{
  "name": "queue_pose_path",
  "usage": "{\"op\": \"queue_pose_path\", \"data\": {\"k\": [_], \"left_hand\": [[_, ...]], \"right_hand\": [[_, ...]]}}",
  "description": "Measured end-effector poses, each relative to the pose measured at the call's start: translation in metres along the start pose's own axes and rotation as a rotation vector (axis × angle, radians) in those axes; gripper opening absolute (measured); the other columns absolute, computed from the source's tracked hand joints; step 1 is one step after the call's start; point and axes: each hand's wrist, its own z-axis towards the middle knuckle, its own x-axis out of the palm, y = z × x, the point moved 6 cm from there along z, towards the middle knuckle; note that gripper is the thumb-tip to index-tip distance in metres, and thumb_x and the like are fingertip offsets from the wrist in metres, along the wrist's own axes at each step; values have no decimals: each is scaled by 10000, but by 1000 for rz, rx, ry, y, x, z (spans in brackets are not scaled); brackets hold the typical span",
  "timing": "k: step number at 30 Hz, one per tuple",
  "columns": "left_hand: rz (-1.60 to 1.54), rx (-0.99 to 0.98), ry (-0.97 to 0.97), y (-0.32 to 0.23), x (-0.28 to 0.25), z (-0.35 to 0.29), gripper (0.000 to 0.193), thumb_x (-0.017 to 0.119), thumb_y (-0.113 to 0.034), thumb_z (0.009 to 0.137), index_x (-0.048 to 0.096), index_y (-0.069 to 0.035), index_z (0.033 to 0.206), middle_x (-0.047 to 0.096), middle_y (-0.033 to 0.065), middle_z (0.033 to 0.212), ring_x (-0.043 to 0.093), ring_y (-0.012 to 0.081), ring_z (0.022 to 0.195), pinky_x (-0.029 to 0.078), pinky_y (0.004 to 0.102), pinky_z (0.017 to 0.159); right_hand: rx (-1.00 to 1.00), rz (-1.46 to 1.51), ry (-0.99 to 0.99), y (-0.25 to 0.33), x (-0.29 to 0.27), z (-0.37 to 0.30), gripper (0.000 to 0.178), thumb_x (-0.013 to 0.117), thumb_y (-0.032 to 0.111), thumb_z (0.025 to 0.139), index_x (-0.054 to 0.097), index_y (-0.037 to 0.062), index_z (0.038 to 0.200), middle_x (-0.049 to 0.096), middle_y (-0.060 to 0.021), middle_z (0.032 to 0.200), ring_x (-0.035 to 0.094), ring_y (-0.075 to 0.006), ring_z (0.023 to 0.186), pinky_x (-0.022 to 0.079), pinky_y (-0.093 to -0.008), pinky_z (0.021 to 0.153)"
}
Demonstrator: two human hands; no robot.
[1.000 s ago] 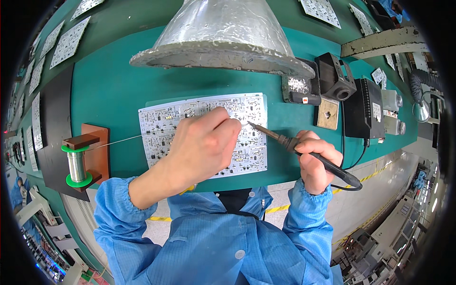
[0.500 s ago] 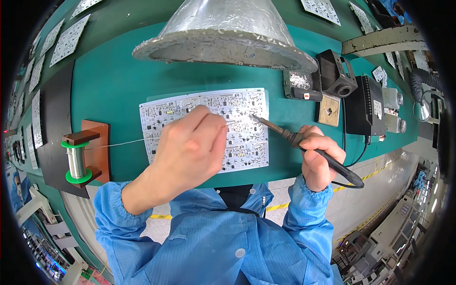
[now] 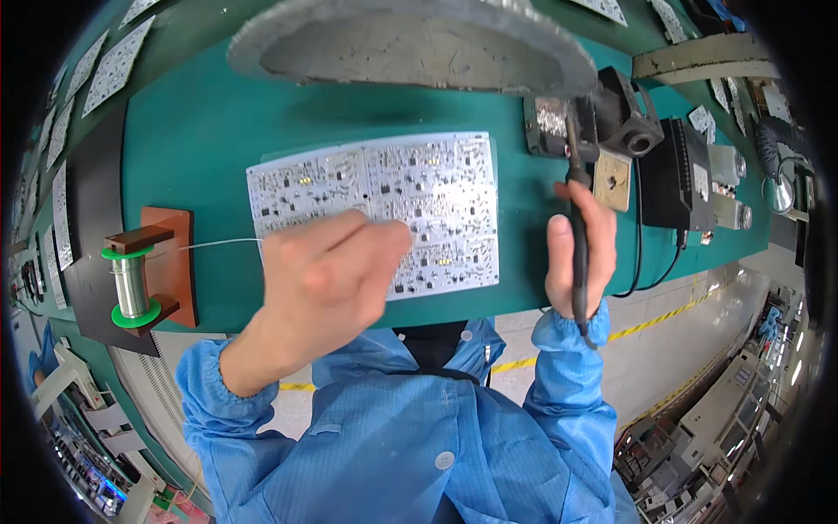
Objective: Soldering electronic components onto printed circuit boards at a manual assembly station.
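Observation:
A white printed circuit board panel (image 3: 441,196) dotted with small components lies on the green mat. Over its lower left part, my left hand (image 3: 332,266) is closed in a pinch on thin solder wire (image 3: 223,243). That wire runs left to a green-ended solder spool (image 3: 133,288) on a brown stand; its tip is hidden by my fingers. My right hand (image 3: 598,240), off the panel's right side, grips a soldering iron (image 3: 580,262) by its black handle. The iron points away from me, its tip at the dark cleaning tray (image 3: 552,122) with silvery bits in it.
A metal fume hood (image 3: 419,52) hangs over the mat's far side. At right stand a black iron holder (image 3: 628,122), a yellowish sponge (image 3: 613,179), a black soldering station (image 3: 674,179) and small bottles (image 3: 729,188). A black sheet (image 3: 98,227) lies at left; more boards (image 3: 118,65) lie beyond.
The soldering iron has left the panel and swung to the far right, its tip now at the cleaning tray. My left hand has moved slightly left and nearer me. The whole view has shifted a little.

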Motion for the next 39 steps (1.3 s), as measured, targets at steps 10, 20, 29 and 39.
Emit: {"op": "queue_pose_path", "data": {"k": [10,20,29,39], "left_hand": [[154,-451,-169,56,-65,-34,251,495,1,951,632,-25,1160,595,83,724,556,143,598,445,268,570],[-137,-589,-389,115,-63,-80,175,526,-47,963,642,12,1081,612,35,849,544,90,800,436,227,725],[1,-480,-225,90,-48,-66,163,652,-129,899,622,24,949,583,107,996,573,180,778,455,277,639],[-252,-181,-581,45,-62,-77,93,593,85,851,645,68,927,629,89,775,542,93,630,395,193,527]], "right_hand": [[74,109,-111,-1,1,-5,318,652,156,895,626,-25,1155,671,-162,1054,604,-269,972,476,-353,862],[113,309,-78,17,21,-13,348,583,112,947,545,-32,1261,659,-214,1129,658,-236,935,530,-349,837],[153,329,-13,32,45,-15,423,628,5,882,518,-30,1289,647,-203,1165,648,-188,886,534,-308,798],[8,416,-41,43,4,-40,511,451,369,1006,481,-23,1332,643,-198,1045,604,-274,950,468,-406,866]]}}
